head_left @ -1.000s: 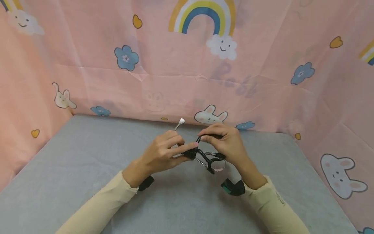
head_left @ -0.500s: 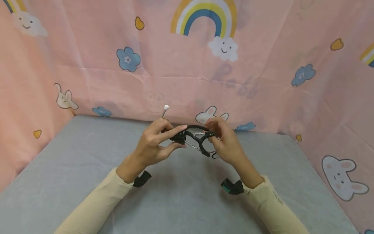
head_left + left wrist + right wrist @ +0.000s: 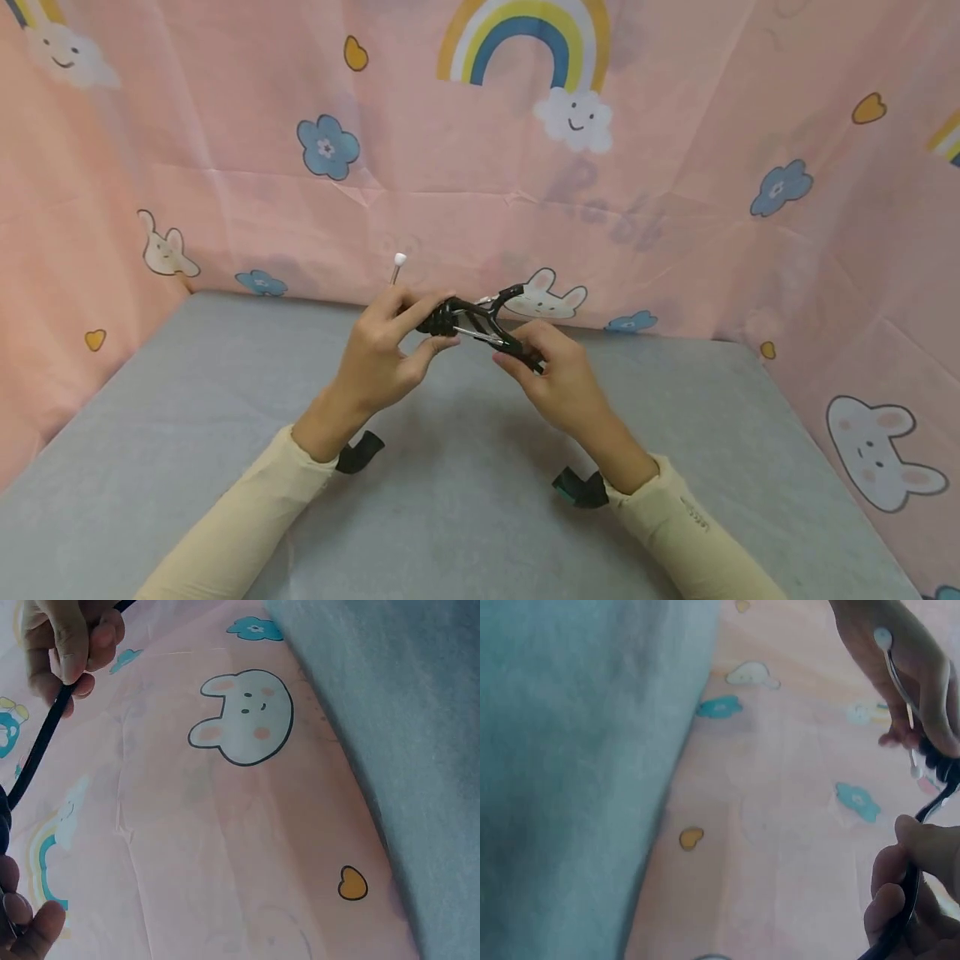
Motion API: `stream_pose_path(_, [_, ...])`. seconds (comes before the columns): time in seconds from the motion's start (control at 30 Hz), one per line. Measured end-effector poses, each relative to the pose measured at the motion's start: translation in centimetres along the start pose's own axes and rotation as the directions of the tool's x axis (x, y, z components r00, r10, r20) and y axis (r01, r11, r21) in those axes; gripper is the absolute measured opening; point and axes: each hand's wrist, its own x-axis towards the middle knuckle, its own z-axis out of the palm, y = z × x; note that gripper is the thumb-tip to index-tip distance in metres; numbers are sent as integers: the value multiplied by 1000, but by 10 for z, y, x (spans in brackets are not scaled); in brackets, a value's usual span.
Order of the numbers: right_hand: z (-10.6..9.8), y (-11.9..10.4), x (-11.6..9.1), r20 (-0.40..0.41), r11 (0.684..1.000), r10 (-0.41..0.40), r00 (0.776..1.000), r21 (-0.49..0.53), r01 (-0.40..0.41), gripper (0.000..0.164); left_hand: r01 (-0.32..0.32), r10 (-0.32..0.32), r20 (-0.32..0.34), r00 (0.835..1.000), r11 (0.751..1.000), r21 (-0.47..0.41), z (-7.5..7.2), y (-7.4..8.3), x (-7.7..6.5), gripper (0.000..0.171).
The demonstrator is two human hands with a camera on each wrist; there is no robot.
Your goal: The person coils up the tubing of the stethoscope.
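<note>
A black stethoscope (image 3: 442, 318) is held up over the grey table between both hands. Its tubing is wound into tight coils at the left hand (image 3: 375, 354), whose fingers and thumb grip that bundle. A metal ear tube with a white ear tip (image 3: 400, 259) sticks up behind this hand. The right hand (image 3: 558, 375) pinches the black tubing at the lower right end of the forked part. In the right wrist view, the tubing (image 3: 907, 900) runs through the right fingers toward the coils (image 3: 939, 761). The left wrist view shows a stretched length of tubing (image 3: 45, 742) between the hands.
The grey table (image 3: 465, 508) spreads beneath both forearms. A pink printed curtain (image 3: 420, 217) hangs behind it and along both sides, close to the table's far edge. Black wrist mounts (image 3: 581, 487) project inward under the wrists.
Both hands have moved up and leftward with the stethoscope. The right hand shifted from the upper tubing down to the lower right end, and the forked part has turned upward.
</note>
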Motion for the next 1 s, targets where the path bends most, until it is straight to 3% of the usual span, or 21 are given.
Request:
stream_pose_path(0.23, [4,-2,0,26,991,129,991,26,-130,25,49,-49,-18,999,998,44,-3,-1,1,48])
stream_pose_path(0.33, [5,0,0,24,990,140,990,16,-140,19,56,-54,-26,998,996,73,-4,-1,1,48])
stream_pose_path(0.6, [10,-4,-3,63,998,-55,996,-15,56,17,63,-55,-55,997,985,158,-4,-2,2,46])
stream_pose_path(0.83, [8,-15,-8,72,988,-153,986,30,151,17,-6,17,-36,999,963,269,-3,-5,-1,50])
stream_pose_path(1.0, [6,-21,-9,70,980,-197,978,28,195,17,-74,90,-26,996,925,373,0,-5,-2,50])
